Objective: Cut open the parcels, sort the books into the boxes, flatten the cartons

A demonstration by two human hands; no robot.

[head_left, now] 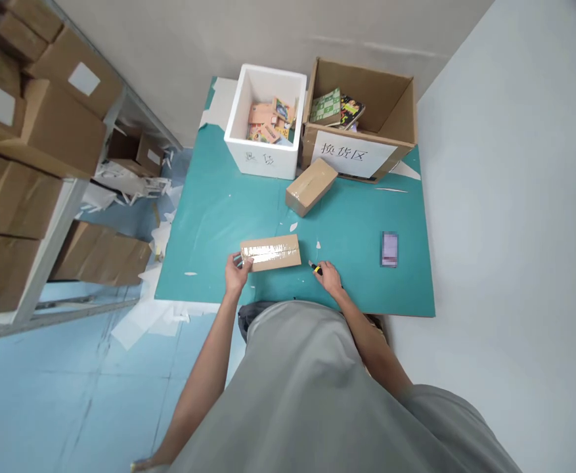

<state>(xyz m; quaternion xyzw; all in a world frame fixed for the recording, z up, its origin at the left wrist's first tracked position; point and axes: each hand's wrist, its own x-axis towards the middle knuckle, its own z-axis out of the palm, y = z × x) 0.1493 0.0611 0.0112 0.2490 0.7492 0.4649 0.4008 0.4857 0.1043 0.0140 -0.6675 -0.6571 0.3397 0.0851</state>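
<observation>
A long cardboard box (278, 253) with shiny clear tape along its top lies near the front edge of the green table (209, 223). My left hand (236, 272) grips its left end, the thumb on top and the fingers at the end face. To the right of the box, my right hand (329, 276) is closed round a yellow and black utility knife (318, 269), whose tip points left toward the box without touching it. A second taped cardboard box (312, 186) lies at an angle farther back on the table.
At the back stand a white foam box (264, 159) with small packs inside and a large open carton (386, 152) holding books. A phone (389, 249) lies at the right. Shelves with cartons (64, 131) and paper scraps (142, 315) are on the left.
</observation>
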